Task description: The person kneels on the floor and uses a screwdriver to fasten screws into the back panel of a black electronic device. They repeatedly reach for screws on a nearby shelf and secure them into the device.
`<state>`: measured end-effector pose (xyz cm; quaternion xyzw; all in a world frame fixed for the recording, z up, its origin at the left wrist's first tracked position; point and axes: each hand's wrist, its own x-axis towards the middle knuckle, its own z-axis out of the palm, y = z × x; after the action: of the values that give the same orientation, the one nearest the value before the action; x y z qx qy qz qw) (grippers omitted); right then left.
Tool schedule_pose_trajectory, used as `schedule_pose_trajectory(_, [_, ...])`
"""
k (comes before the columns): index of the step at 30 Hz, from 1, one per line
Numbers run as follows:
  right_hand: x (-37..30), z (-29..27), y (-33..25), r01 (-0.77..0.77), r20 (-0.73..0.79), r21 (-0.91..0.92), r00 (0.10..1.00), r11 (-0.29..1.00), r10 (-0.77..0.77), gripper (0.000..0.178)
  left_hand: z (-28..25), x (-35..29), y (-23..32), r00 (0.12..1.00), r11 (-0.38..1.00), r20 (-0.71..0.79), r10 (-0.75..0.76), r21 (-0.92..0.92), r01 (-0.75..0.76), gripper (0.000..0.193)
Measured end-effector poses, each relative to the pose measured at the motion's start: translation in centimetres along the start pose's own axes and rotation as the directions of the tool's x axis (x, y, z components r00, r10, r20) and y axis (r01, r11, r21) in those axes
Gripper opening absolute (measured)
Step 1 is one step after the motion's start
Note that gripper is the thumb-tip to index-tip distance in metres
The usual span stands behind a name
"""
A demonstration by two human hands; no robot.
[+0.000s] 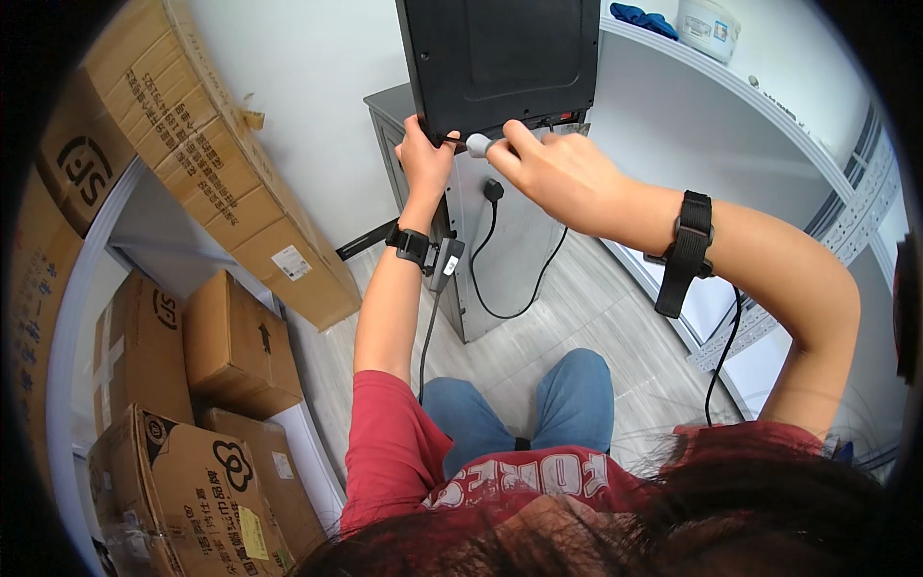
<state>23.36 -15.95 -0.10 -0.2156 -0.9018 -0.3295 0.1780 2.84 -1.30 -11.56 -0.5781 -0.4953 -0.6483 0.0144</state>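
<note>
Black plastic is facing both hands: a flat, broad casing (510, 58) is standing upright just beyond them, above a grey cabinet (510, 274). The left hand (425, 162) is pinching the lower left corner of this casing, with the fingers lying on its side edge and the thumb pointing inward below. The right hand (567, 176) is closing around a grey-handled tool (479, 145), and the thin dark end of this tool is pointing leftward, toward the left thumb, along the bottom edge of the casing. Whether the tip is touching the casing or the left thumb, I cannot tell, because the place is too small. Below the hands, a black plug (493, 189) is sitting against the cabinet, and its black cable (475, 274) is hanging in a loop. Each wrist is wearing a black strap; beside the left one, a small grey box (448, 264) with a cable is hanging. Nearer to the body than the hands, two knees in blue jeans (574, 394) are showing above the pale floor (625, 332). Well to the left of the left hand, a tall carton (207, 159) is leaning, and more brown boxes (236, 341) are filling the shelves. Right of the right hand and farther away, a white tub (709, 31) and a blue cloth-like thing (644, 19) are resting on a white shelf (769, 106).
</note>
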Motion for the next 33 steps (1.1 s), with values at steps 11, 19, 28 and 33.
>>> schedule_pose_trajectory(11, [0.3,-2.0,0.4,-0.465,0.276,0.19,0.87,0.864,0.408,0.035,0.0,-0.1,-0.3,0.999,0.999,-0.022,0.048,0.027,-0.047,0.051])
schedule_pose_trajectory(19, [-0.2,0.0,1.3,-0.197,-0.045,-0.036,0.98,0.98,0.195,0.031,0.0,-0.1,-0.3,1.0,0.999,-0.019,0.025,0.033,-0.024,0.053])
schedule_pose_trajectory(28, [0.6,-1.2,0.2,-0.511,0.402,0.053,0.798,0.858,0.45,0.033,-0.3,0.1,-0.7,0.998,0.997,0.029,0.059,0.042,-0.06,0.052])
schedule_pose_trajectory(33, [0.1,-0.2,0.5,-0.642,0.451,0.227,0.736,0.732,0.505,0.049,-1.0,0.1,-1.3,0.994,0.999,0.107,0.032,0.028,-0.035,0.051])
